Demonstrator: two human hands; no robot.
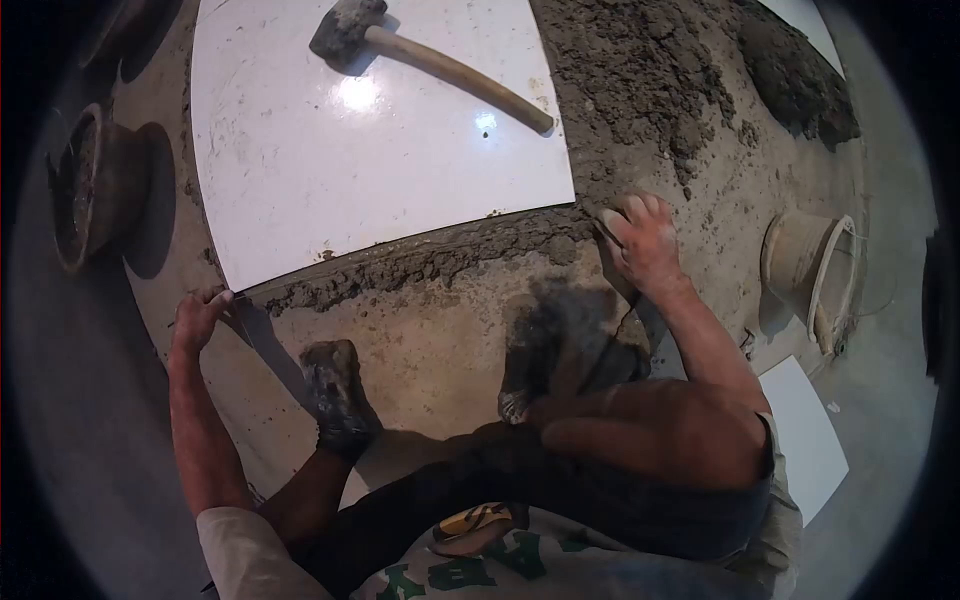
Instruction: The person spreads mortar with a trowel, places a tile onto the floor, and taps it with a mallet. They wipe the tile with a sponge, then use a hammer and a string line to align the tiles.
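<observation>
A large glossy white tile [350, 170] lies on grey mortar [430, 262], which shows as a rough strip along its near edge. A mallet [455, 75] with a dark, mortar-smeared head and a wooden handle rests on top of the tile. At the tile's near left corner, my left hand [200, 318] is closed, fingertips pinched together. My right hand [645, 240] is closed just beyond the near right corner, low over the mortar. Whatever either hand may hold is too small or hidden to make out.
A mortar-stained bucket [105, 180] stands at left, another bucket [785, 255] at right. Loose mortar [640, 80] spreads beyond the tile, with a dark heap [800, 85] farther right. Another white tile [808, 435] lies by my right side. My feet [338, 395] are on the floor.
</observation>
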